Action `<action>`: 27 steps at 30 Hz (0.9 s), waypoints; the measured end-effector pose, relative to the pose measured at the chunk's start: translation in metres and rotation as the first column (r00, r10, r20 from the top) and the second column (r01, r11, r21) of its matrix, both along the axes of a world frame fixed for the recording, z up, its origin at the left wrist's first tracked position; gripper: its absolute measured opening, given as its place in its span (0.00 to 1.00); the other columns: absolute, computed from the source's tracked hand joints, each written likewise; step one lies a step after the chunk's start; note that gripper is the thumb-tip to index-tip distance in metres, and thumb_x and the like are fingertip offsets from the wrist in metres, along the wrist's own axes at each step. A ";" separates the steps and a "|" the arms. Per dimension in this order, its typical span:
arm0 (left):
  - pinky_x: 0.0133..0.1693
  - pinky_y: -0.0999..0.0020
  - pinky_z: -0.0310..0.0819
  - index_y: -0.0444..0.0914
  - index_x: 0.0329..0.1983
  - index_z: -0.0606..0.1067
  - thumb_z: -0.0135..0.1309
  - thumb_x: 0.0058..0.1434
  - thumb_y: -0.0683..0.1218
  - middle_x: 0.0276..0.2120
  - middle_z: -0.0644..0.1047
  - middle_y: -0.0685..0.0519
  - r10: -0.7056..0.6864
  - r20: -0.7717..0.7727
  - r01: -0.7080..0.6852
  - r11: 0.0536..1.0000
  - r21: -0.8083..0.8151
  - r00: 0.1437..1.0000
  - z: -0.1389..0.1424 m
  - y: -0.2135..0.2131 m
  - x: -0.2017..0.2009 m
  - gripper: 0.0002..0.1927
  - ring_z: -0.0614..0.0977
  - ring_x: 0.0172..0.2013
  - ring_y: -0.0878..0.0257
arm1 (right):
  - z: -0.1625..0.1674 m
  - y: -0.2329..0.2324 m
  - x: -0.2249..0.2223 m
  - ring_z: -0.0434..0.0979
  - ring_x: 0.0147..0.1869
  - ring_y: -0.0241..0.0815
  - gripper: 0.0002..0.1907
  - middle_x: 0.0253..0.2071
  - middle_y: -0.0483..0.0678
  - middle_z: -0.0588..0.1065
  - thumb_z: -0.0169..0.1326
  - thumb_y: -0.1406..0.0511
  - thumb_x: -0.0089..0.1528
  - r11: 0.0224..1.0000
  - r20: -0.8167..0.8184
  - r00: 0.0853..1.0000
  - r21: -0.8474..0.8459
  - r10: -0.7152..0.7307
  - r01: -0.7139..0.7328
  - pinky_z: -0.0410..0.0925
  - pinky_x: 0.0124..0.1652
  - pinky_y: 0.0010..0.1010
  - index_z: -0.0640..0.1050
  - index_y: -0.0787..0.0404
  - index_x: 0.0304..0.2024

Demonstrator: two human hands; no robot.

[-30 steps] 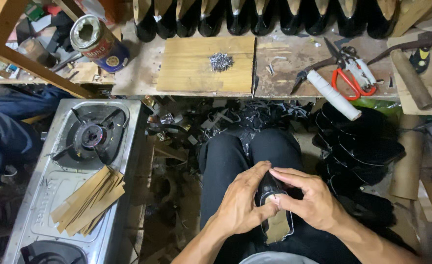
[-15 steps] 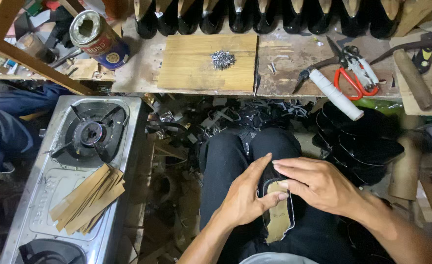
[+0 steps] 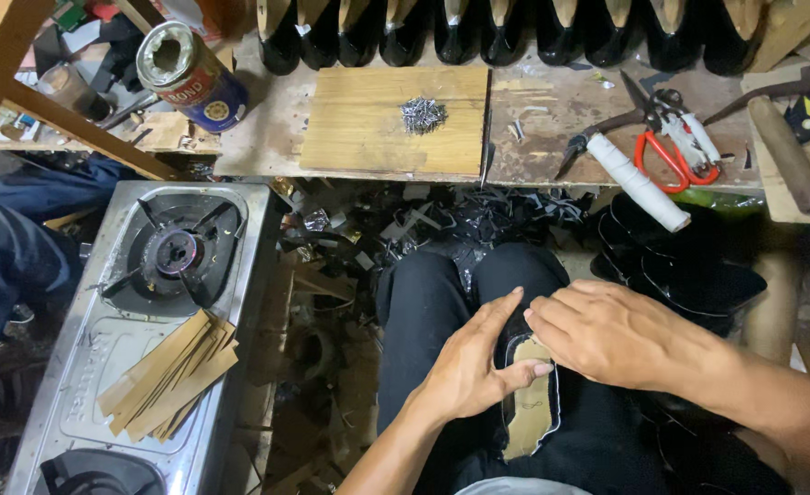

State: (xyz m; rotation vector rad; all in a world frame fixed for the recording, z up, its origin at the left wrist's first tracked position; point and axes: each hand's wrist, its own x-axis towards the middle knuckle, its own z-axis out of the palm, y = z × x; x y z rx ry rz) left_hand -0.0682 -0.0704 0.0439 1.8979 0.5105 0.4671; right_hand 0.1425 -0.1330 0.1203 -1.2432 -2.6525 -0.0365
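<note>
A black shoe upper with a tan insole [image 3: 529,408] lies sole-up on my lap, between my black-trousered thighs. My left hand [image 3: 474,362] cups its left side, thumb laid across the insole. My right hand [image 3: 611,330] rests flat over the toe end, fingers pointing left and touching the left hand's fingertips. Most of the toe is hidden beneath my right hand.
A steel gas stove [image 3: 162,275] with a stack of tan strips [image 3: 167,376] stands at left. On the bench ahead: a wooden board [image 3: 368,133] with a heap of nails [image 3: 421,115], a tin can [image 3: 190,73], pincers and red scissors [image 3: 666,147], a hammer [image 3: 785,151]. Black uppers [image 3: 689,275] pile at right; scraps litter the floor.
My right hand has slid up from the shoe's middle to lie flat over its toe end. My left hand has shifted slightly along the shoe's side, and more insole shows.
</note>
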 end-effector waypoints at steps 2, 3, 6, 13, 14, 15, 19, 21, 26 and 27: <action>0.66 0.57 0.66 0.31 0.75 0.60 0.64 0.58 0.57 0.66 0.70 0.33 0.016 -0.012 -0.016 1.000 -0.009 1.000 -0.003 0.002 0.002 0.47 0.72 0.67 0.41 | -0.002 0.001 0.002 0.78 0.34 0.48 0.18 0.32 0.54 0.76 0.55 0.65 0.53 0.995 0.046 0.998 0.082 0.048 -0.052 0.71 0.36 0.38 0.78 0.74 0.40; 0.66 0.57 0.66 0.31 0.75 0.60 0.64 0.58 0.57 0.66 0.70 0.33 0.020 -0.019 -0.021 1.000 -0.017 1.000 -0.004 0.001 0.003 0.47 0.72 0.67 0.41 | -0.004 0.001 0.004 0.77 0.33 0.47 0.18 0.32 0.53 0.76 0.55 0.65 0.53 0.995 0.068 0.996 0.079 0.054 -0.060 0.71 0.35 0.38 0.78 0.74 0.40; 0.66 0.56 0.65 0.30 0.74 0.62 0.65 0.57 0.57 0.66 0.70 0.32 0.047 0.001 -0.047 0.998 0.035 0.999 -0.006 0.001 0.006 0.47 0.71 0.68 0.40 | -0.011 0.001 0.008 0.77 0.31 0.46 0.17 0.30 0.52 0.75 0.56 0.66 0.53 0.995 0.065 0.997 0.089 0.046 -0.052 0.70 0.31 0.37 0.78 0.75 0.39; 0.66 0.56 0.65 0.30 0.73 0.62 0.64 0.56 0.58 0.65 0.69 0.32 0.041 -0.048 -0.042 0.999 -0.021 0.998 -0.009 0.006 0.006 0.47 0.71 0.67 0.40 | -0.029 0.002 0.003 0.78 0.30 0.49 0.11 0.30 0.51 0.75 0.59 0.67 0.53 0.987 -0.254 0.953 -0.049 -0.163 0.156 0.71 0.31 0.39 0.78 0.68 0.35; 0.66 0.55 0.64 0.30 0.73 0.62 0.64 0.56 0.58 0.66 0.69 0.32 0.043 -0.050 -0.044 0.998 -0.033 0.998 -0.009 0.007 0.005 0.47 0.71 0.67 0.40 | -0.030 0.003 0.004 0.79 0.31 0.49 0.10 0.29 0.51 0.75 0.59 0.66 0.54 0.977 -0.253 0.945 -0.106 -0.209 0.187 0.71 0.30 0.39 0.79 0.67 0.36; 0.66 0.55 0.64 0.30 0.73 0.62 0.64 0.56 0.58 0.66 0.69 0.32 0.045 -0.052 -0.047 0.998 -0.044 0.998 -0.009 0.008 0.005 0.47 0.70 0.68 0.40 | -0.030 0.004 0.005 0.80 0.31 0.49 0.10 0.29 0.51 0.76 0.59 0.66 0.55 0.963 -0.250 0.934 -0.160 -0.254 0.218 0.71 0.30 0.39 0.80 0.66 0.36; 0.67 0.55 0.61 0.32 0.73 0.62 0.63 0.56 0.58 0.68 0.68 0.33 0.073 -0.067 -0.080 0.991 -0.108 0.995 -0.009 0.009 0.000 0.46 0.69 0.69 0.42 | -0.023 0.014 0.024 0.84 0.33 0.46 0.12 0.32 0.49 0.81 0.58 0.59 0.60 0.829 -0.349 0.816 -0.499 -0.460 0.253 0.74 0.33 0.34 0.83 0.61 0.40; 0.67 0.56 0.60 0.34 0.73 0.61 0.62 0.56 0.58 0.68 0.67 0.35 0.084 -0.107 -0.100 0.984 -0.148 0.991 -0.008 0.010 -0.003 0.46 0.68 0.69 0.43 | -0.018 0.020 0.042 0.84 0.35 0.48 0.16 0.34 0.51 0.82 0.57 0.56 0.60 0.814 -0.309 0.779 -0.420 -0.545 0.402 0.74 0.35 0.36 0.83 0.60 0.42; 0.66 0.57 0.60 0.35 0.74 0.60 0.59 0.58 0.57 0.69 0.66 0.37 0.119 -0.148 -0.149 0.967 -0.206 0.982 -0.008 0.012 -0.005 0.44 0.68 0.69 0.45 | -0.018 0.051 0.103 0.82 0.36 0.50 0.19 0.33 0.54 0.81 0.50 0.50 0.69 0.317 0.228 0.379 -0.267 -0.897 0.910 0.74 0.41 0.39 0.82 0.53 0.52; 0.66 0.58 0.60 0.34 0.73 0.60 0.58 0.58 0.57 0.69 0.67 0.37 0.122 -0.141 -0.150 0.966 -0.211 0.982 -0.009 0.012 -0.005 0.43 0.68 0.69 0.45 | -0.018 0.055 0.116 0.81 0.41 0.54 0.18 0.42 0.54 0.80 0.52 0.52 0.70 0.452 0.083 0.462 -0.114 -0.883 0.885 0.73 0.43 0.44 0.82 0.56 0.50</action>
